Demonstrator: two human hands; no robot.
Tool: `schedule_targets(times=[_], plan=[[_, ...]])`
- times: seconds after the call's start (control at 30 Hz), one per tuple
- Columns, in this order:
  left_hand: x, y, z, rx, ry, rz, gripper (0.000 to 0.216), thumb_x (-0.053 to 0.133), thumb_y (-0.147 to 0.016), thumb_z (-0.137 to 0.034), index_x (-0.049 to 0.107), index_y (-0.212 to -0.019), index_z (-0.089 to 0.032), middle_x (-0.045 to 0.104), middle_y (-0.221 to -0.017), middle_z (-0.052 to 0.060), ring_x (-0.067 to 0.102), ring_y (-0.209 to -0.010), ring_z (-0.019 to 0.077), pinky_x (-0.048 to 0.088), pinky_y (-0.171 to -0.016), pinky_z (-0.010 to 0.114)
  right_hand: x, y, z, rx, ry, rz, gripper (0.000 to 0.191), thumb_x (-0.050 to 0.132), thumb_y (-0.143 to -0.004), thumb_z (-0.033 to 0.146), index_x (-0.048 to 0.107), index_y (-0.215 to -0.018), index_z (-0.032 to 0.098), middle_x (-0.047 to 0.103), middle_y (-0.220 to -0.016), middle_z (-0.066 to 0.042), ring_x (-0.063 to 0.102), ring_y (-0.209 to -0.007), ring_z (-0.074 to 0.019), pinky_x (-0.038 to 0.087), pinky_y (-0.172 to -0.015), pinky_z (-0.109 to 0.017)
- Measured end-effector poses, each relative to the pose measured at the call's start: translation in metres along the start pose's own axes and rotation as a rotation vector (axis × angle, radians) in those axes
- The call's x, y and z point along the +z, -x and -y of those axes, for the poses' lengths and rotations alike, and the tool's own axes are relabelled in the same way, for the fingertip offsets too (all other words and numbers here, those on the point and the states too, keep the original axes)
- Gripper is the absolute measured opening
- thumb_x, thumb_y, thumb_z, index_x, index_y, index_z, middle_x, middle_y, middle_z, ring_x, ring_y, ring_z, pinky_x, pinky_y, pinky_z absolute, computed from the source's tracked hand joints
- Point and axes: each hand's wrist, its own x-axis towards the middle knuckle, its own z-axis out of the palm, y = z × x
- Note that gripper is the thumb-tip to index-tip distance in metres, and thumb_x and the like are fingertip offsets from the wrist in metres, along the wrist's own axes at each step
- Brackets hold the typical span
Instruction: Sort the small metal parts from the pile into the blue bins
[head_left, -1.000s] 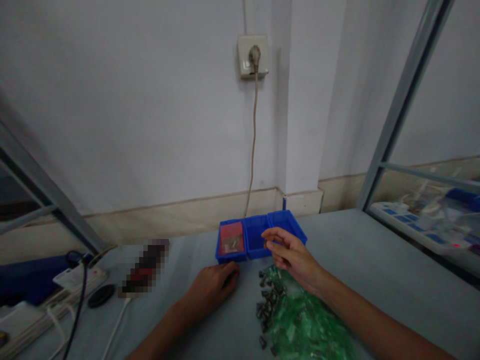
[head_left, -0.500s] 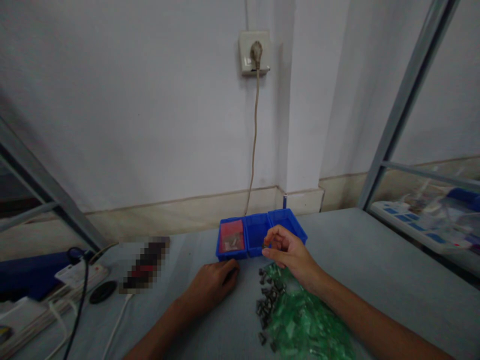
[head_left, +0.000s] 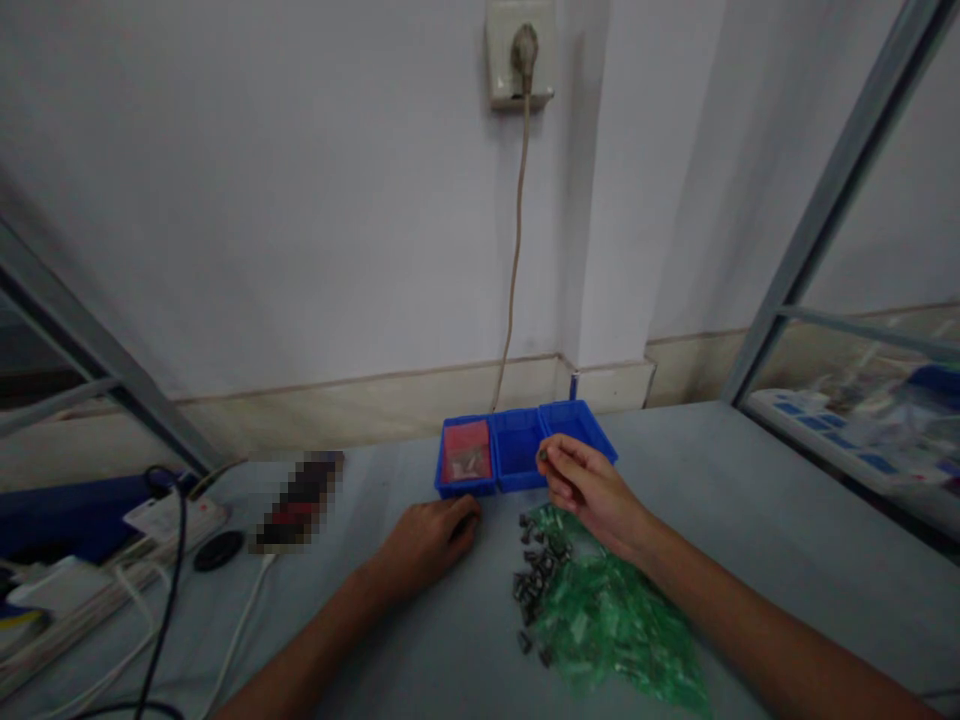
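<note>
My right hand (head_left: 589,490) is raised over the near edge of the blue bins, its thumb and forefinger pinching a small dark metal piece (head_left: 543,455). The piece's exact kind is too small to make out. Below that hand lies a heap of small dark metal pieces (head_left: 536,580), beside and partly against a green plastic bag (head_left: 615,620). My left hand (head_left: 431,540) rests on the table in front of the left bin, fingers curled in, with nothing visible in them. A pink packet (head_left: 466,450) with a clear bag of small parts sits in the left blue bin (head_left: 465,490).
The middle bin (head_left: 519,450) and right bin (head_left: 577,425) adjoin the left one. A blurred-out dark device (head_left: 300,505) with a white cable, a black disc (head_left: 219,551) and a power strip lie at left. A metal frame post (head_left: 825,210) rises at right.
My right hand has turned, its thumb now lying over the forefinger with the metal piece still between them. My left hand stays in place. The camera view has tilted slightly downward.
</note>
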Motion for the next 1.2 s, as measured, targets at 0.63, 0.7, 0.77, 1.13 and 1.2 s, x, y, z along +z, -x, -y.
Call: schedule_targets(times=[0.63,0.7,0.77,1.13,1.2], plan=[[-0.0021,0.0008,-0.0006,0.011,-0.017,0.002,0.018,0.045,-0.103,-0.03,0.06,-0.111,-0.024,0.074,-0.095,0.002,0.069,-0.078,0.0185,0.046,-0.07,0.027,-0.0012,-0.0017,0.0047,0.084,-0.193,0.026,0.044,0.066,-0.095,0.048,0.05,-0.066,0.018,0.037,-0.055,0.006,0.024,-0.047,-0.0075,0.022,-0.042,-0.021],[-0.0028,0.0007,-0.0012,0.009,-0.013,0.003,0.017,0.045,-0.103,-0.029,0.06,-0.111,-0.025,0.074,-0.096,0.002,0.069,-0.078,0.0181,0.046,-0.069,0.027,-0.001,-0.001,0.0062,0.097,-0.245,0.058,0.044,0.066,-0.096,0.046,0.05,-0.066,0.018,0.035,-0.056,0.006,0.022,-0.048,-0.0077,0.022,-0.042,-0.02],[-0.0028,0.0005,-0.0014,0.006,-0.014,0.003,0.017,0.046,-0.102,-0.028,0.06,-0.11,-0.025,0.074,-0.095,0.002,0.068,-0.077,0.0178,0.046,-0.069,0.026,-0.0006,-0.0004,0.0074,0.109,-0.284,0.089,0.043,0.065,-0.096,0.044,0.05,-0.066,0.018,0.033,-0.056,0.007,0.019,-0.048,-0.008,0.022,-0.041,-0.02],[-0.0001,0.0012,0.0007,0.008,-0.014,-0.007,0.018,0.045,-0.103,-0.03,0.06,-0.111,-0.025,0.074,-0.097,0.002,0.069,-0.079,0.0185,0.046,-0.069,0.027,-0.0007,0.0003,0.0057,0.095,-0.265,0.085,0.03,0.065,-0.097,0.037,0.059,-0.076,0.015,0.039,-0.063,0.005,0.023,-0.048,-0.0064,0.024,-0.04,-0.018],[0.0004,0.0009,0.001,0.002,-0.012,-0.006,0.017,0.046,-0.103,-0.029,0.06,-0.111,-0.025,0.074,-0.096,0.002,0.069,-0.078,0.0184,0.046,-0.069,0.026,-0.0013,0.0008,0.0049,0.083,-0.253,0.065,0.021,0.069,-0.095,0.034,0.063,-0.085,0.016,0.046,-0.069,0.004,0.027,-0.048,-0.0052,0.025,-0.04,-0.018]])
